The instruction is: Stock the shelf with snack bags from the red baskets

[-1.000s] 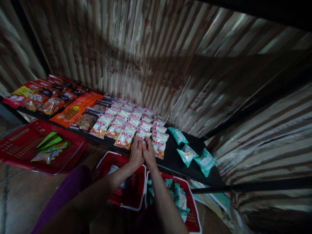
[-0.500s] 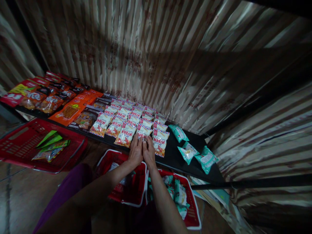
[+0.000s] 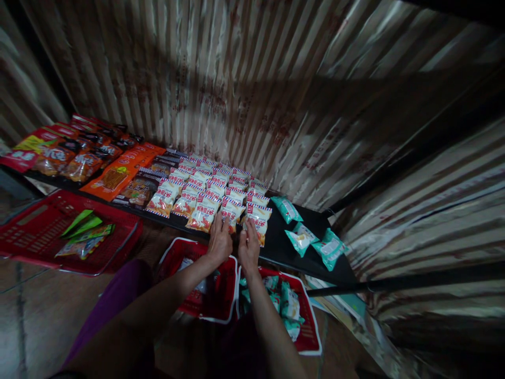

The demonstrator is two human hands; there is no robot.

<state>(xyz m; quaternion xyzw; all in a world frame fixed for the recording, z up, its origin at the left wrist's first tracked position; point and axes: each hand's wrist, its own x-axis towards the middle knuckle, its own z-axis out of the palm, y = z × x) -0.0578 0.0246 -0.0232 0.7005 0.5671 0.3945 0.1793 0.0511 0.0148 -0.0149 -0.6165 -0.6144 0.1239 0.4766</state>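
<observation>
At the front of the shelf (image 3: 279, 246), left hand (image 3: 219, 239) and right hand (image 3: 249, 247), fingers loosely extended, are seemingly straightening white packets (image 3: 203, 211), next calling for gentle nudging.

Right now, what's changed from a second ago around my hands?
Your right hand moved right, away from your left hand, and now partly covers the rightmost front white plastic packet with striped edges; contact is unclear. Your left hand stays by the neighbouring packet; the three teal plastic packets on the black shelf stayed put.

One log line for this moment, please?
left hand: at front white packets | right hand: at front-right white packet | teal packets: on shelf
</observation>
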